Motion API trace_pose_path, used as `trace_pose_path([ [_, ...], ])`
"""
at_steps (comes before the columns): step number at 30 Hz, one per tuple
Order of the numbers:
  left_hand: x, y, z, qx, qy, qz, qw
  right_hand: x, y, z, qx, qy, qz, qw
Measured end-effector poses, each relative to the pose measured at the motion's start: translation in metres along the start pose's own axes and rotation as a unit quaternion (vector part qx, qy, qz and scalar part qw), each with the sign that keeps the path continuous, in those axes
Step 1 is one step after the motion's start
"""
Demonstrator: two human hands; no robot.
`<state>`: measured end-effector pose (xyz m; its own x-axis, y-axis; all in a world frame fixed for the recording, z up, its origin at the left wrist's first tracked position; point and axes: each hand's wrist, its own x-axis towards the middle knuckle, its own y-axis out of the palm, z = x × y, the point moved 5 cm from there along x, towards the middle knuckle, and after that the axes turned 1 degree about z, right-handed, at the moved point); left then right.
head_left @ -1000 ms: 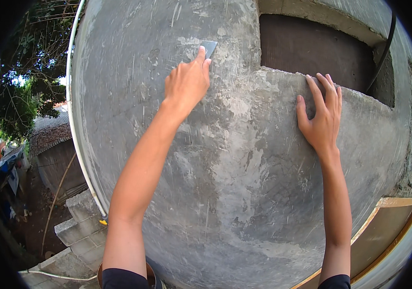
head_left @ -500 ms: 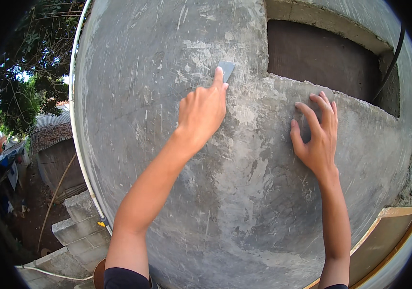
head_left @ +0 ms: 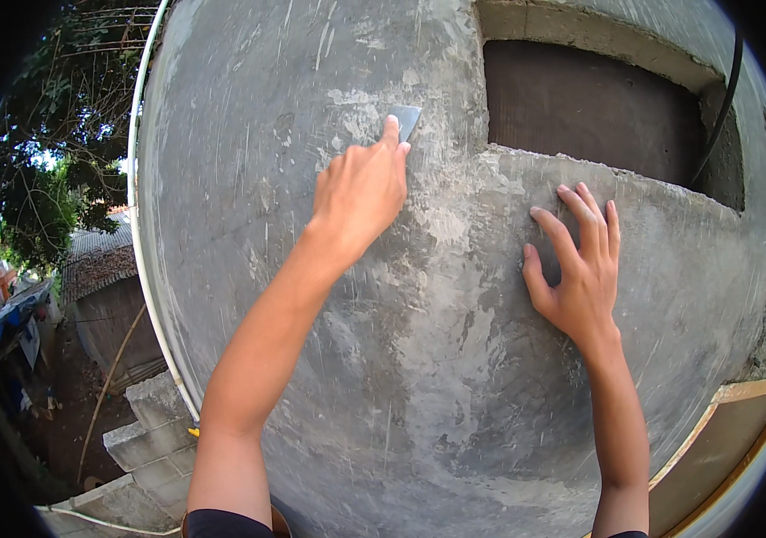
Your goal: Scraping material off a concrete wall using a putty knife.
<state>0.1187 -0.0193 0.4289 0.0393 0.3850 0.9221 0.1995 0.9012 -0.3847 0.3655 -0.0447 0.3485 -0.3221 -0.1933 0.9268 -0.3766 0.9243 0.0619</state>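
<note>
My left hand point(head_left: 360, 193) is shut on a small metal scraper blade point(head_left: 403, 120), pressing it flat against a grey cement-plastered wall point(head_left: 329, 377). Only the blade's tip shows above my fingers; the handle is hidden in my palm. My right hand point(head_left: 580, 269) lies flat on the same wall, fingers spread, holding nothing. It rests just below the rough lower edge of a dark rectangular recess point(head_left: 589, 108).
A white pipe point(head_left: 145, 269) runs down the wall's left corner. Beyond it, far below, are concrete blocks point(head_left: 145, 430), a tiled roof point(head_left: 100, 255) and trees point(head_left: 51, 170). A black cable point(head_left: 723, 99) hangs at the upper right. A wooden frame point(head_left: 741, 430) sits at the lower right.
My left hand has slid the scraper rightward across the plaster, toward the recess corner. My right hand has stayed flat on the wall, in about the same spot.
</note>
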Motion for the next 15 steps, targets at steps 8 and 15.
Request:
trace_pose_path([
  [8, 0.003, -0.016, -0.008, 0.026, 0.030, 0.001, 0.999, -0.002, -0.005, 0.000, 0.026, 0.003, -0.008, 1.000],
  [15, 0.019, -0.024, -0.018, 0.026, 0.015, -0.002, 1.000, -0.005, -0.005, -0.004, 0.036, 0.005, -0.018, 0.999],
])
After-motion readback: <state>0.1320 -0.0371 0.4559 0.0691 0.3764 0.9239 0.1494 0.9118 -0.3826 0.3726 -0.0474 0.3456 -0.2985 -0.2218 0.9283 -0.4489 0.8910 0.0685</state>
